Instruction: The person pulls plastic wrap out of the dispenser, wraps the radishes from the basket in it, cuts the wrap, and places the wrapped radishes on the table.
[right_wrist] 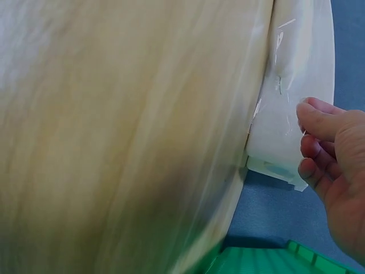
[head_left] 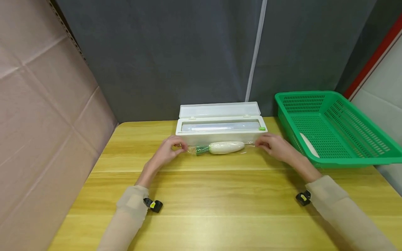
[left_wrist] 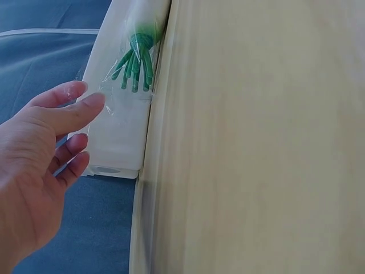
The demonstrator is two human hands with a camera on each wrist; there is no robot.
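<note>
- Radish (head_left: pixel 226 147), white with green stems (head_left: pixel 202 150), lies on its side between the two hands, stems pointing to the left hand and the tapered end to the right hand.
- Clear film (head_left: pixel 192 150) wraps it and reaches out past both ends toward the fingertips.
- Left hand (head_left: pixel 166 151) pinches the film beyond the stems between thumb and forefinger, its other fingers loosely bent.
- Right hand (head_left: pixel 278 147) pinches the film's narrow end beyond the tip, thumb against forefinger, remaining fingers curled in beneath.
- The hands are well apart, with the whole radish between them.
- White box (head_left: pixel 220 138) stands just beyond the radish, spanning most of the gap between the hands; whether the two touch cannot be told.
- Its lid (head_left: pixel 220 110) is raised on the side away from the hands, and a green slider (head_left: pixel 262 128) sits at the end nearer the right hand.
- Green basket (head_left: pixel 348 161) stands to the right of the right hand, a long white object (head_left: pixel 309 145) against its near wall.
- Wooden table (head_left: pixel 220 202) extends below both hands.
- Black wrist cameras (head_left: pixel 154 205) sit behind each hand, at the cuffs of beige sleeves (head_left: pixel 125 219).
</note>
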